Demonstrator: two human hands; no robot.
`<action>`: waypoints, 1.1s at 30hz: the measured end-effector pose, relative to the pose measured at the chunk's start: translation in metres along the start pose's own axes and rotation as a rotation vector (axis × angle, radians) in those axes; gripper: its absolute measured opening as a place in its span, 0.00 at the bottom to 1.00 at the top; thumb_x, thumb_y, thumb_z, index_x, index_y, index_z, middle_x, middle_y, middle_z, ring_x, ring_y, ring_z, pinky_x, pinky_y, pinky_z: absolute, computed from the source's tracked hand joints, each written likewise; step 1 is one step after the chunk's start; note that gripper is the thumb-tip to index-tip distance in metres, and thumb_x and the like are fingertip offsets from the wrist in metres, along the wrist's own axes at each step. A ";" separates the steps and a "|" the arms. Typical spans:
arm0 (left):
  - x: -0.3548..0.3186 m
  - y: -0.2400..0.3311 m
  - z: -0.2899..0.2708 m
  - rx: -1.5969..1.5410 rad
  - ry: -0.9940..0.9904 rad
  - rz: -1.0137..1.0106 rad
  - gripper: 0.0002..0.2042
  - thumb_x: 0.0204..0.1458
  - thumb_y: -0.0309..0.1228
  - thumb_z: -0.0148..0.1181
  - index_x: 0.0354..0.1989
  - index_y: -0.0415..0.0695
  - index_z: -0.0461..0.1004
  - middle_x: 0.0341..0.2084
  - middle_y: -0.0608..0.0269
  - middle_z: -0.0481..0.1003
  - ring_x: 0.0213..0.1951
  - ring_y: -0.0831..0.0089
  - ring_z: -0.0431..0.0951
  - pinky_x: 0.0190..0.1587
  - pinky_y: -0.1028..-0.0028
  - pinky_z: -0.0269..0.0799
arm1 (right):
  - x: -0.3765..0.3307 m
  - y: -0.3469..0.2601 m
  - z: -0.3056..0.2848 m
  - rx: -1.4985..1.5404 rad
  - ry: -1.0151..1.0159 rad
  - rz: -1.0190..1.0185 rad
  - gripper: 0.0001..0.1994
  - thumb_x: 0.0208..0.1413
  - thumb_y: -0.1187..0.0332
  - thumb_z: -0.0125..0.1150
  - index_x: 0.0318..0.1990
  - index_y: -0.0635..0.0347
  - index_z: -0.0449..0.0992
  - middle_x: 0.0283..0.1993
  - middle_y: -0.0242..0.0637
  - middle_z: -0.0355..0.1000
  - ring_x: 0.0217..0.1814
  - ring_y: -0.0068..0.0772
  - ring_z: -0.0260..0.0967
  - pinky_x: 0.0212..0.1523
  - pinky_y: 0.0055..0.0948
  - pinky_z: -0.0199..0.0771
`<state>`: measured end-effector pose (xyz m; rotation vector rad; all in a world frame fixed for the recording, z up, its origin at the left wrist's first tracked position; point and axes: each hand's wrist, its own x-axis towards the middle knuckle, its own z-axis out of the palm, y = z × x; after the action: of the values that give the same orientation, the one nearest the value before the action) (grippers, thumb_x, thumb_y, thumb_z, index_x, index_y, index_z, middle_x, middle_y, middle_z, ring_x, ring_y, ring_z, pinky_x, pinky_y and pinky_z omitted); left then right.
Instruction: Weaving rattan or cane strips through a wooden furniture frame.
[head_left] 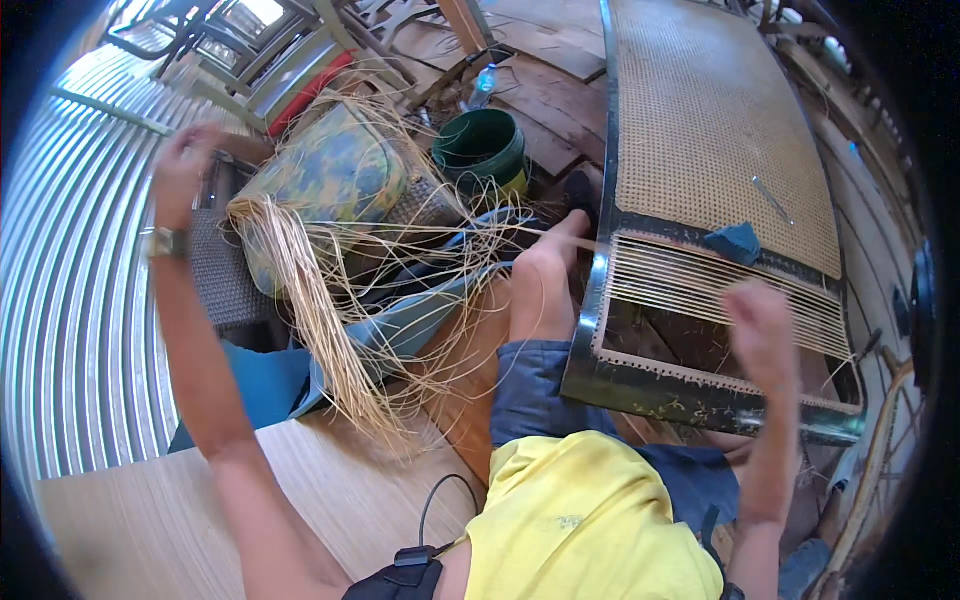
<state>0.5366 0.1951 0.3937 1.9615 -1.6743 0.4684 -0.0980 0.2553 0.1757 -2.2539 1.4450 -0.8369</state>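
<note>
My left hand, blurred and wearing a watch, is raised at the far left beside the corrugated metal wall. Its fingers look curled; what they hold, if anything, does not show. My right hand is a closed fist above a dark panel frame; its grip is hidden too. Parallel cane strands stretch across the frame's near opening, which has a row of small holes along its border. Finished cane webbing fills the far section. A blue cloth and a thin metal tool lie on the panel.
A thick bundle of loose cane drapes over a patterned cushion, its ends tangled toward my leg. Beyond are a green bucket, a plastic bottle and stacked chairs. A wooden board lies at my left.
</note>
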 end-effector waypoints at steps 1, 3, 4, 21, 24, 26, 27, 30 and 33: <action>-0.034 0.055 0.021 -0.269 -0.210 0.286 0.20 0.57 0.38 0.63 0.55 0.43 0.75 0.43 0.61 0.80 0.44 0.73 0.79 0.48 0.73 0.74 | 0.014 -0.024 0.022 -0.003 -0.100 -0.111 0.03 0.52 0.75 0.64 0.33 0.63 0.77 0.32 0.42 0.74 0.33 0.43 0.72 0.36 0.38 0.69; -0.111 0.190 0.054 -0.651 -0.784 0.088 0.22 0.54 0.27 0.65 0.58 0.43 0.72 0.44 0.64 0.78 0.42 0.76 0.79 0.45 0.75 0.75 | 0.022 -0.061 0.053 0.012 -0.159 -0.223 0.03 0.50 0.71 0.66 0.31 0.58 0.78 0.28 0.38 0.70 0.33 0.43 0.69 0.36 0.38 0.65; -0.154 0.199 0.085 -0.781 -0.836 0.239 0.23 0.54 0.29 0.67 0.58 0.44 0.71 0.38 0.62 0.79 0.36 0.78 0.79 0.39 0.77 0.74 | 0.023 -0.073 0.055 0.020 -0.158 -0.231 0.03 0.50 0.71 0.66 0.31 0.58 0.78 0.28 0.38 0.70 0.33 0.43 0.69 0.36 0.38 0.65; -0.045 0.159 0.154 -0.176 -0.268 1.058 0.07 0.52 0.28 0.61 0.39 0.46 0.81 0.29 0.62 0.77 0.31 0.66 0.78 0.36 0.69 0.77 | -0.162 0.151 -0.097 0.286 0.086 0.570 0.03 0.64 0.73 0.58 0.39 0.62 0.75 0.32 0.24 0.67 0.34 0.14 0.60 0.36 0.17 0.60; 0.034 0.022 0.090 -0.299 -0.364 0.718 0.10 0.52 0.27 0.61 0.43 0.43 0.79 0.34 0.57 0.78 0.35 0.64 0.79 0.39 0.69 0.76 | -0.161 0.165 -0.111 0.182 0.143 0.510 0.04 0.65 0.71 0.58 0.40 0.62 0.75 0.34 0.24 0.68 0.36 0.15 0.61 0.38 0.17 0.61; 0.026 0.061 0.101 -0.460 -0.434 0.404 0.13 0.53 0.26 0.60 0.48 0.39 0.77 0.38 0.53 0.78 0.39 0.62 0.80 0.43 0.69 0.76 | -0.161 0.186 -0.114 0.050 0.252 0.478 0.05 0.66 0.70 0.58 0.41 0.62 0.75 0.35 0.24 0.68 0.37 0.15 0.61 0.39 0.17 0.62; -0.001 0.103 0.107 -0.530 -0.469 0.236 0.15 0.53 0.25 0.60 0.50 0.37 0.76 0.40 0.51 0.78 0.41 0.61 0.80 0.45 0.68 0.76 | -0.161 0.200 -0.116 0.022 0.295 0.459 0.06 0.66 0.69 0.57 0.42 0.62 0.75 0.36 0.23 0.68 0.38 0.15 0.61 0.40 0.17 0.63; -0.218 0.380 0.146 -0.700 -0.537 -0.302 0.20 0.54 0.23 0.59 0.56 0.32 0.73 0.47 0.44 0.79 0.47 0.59 0.81 0.51 0.68 0.75 | -0.158 0.234 -0.117 0.004 0.308 0.526 0.08 0.67 0.66 0.56 0.43 0.62 0.75 0.36 0.23 0.68 0.40 0.15 0.60 0.43 0.16 0.63; -0.246 0.327 0.175 -0.407 -0.646 -0.412 0.19 0.54 0.28 0.61 0.54 0.33 0.74 0.42 0.46 0.80 0.41 0.61 0.81 0.47 0.69 0.76 | -0.170 0.244 -0.111 0.031 0.326 0.494 0.09 0.68 0.65 0.55 0.45 0.62 0.75 0.37 0.23 0.69 0.40 0.16 0.61 0.43 0.17 0.64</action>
<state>0.1596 0.2556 0.1648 2.1682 -1.4690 -0.6719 -0.3942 0.3080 0.0736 -1.6664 2.0000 -1.0720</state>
